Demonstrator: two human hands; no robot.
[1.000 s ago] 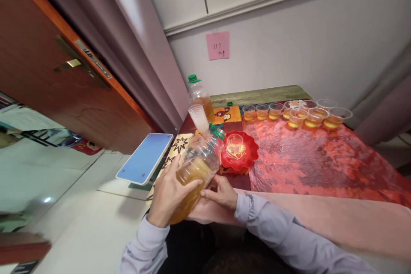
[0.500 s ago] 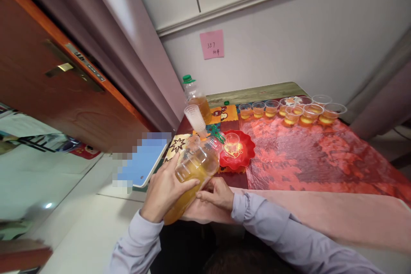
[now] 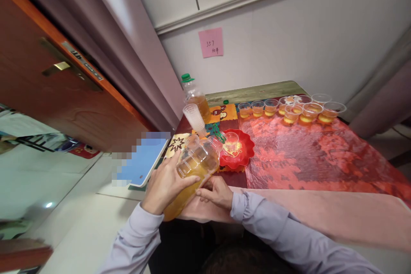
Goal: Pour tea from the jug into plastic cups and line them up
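Note:
A large clear plastic jug of yellow liquid (image 3: 199, 158) is held tilted, its neck pointing up and right toward the red plate. My left hand (image 3: 168, 184) is wrapped round its left side, thumb across the front. Against the lower right side, my right hand (image 3: 215, 192) grips the jug with curled fingers. Just past the jug's mouth, a clear plastic cup (image 3: 231, 142) stands on a red scalloped plate (image 3: 247, 154). Green plastic (image 3: 218, 133) shows by the mouth. Whether liquid is flowing cannot be made out.
Behind the jug stand a tilted stack of clear cups (image 3: 194, 119) and a second jug with a green cap (image 3: 196, 102). Several cups with yellow liquid (image 3: 291, 113) line the table's back right. A green cap (image 3: 226, 102) lies near the back edge. A wooden door (image 3: 64, 77) is at left.
Both hands keep hold of the tilted jug in almost the same place. The whole view has shifted slightly; the cups and plate stay put.

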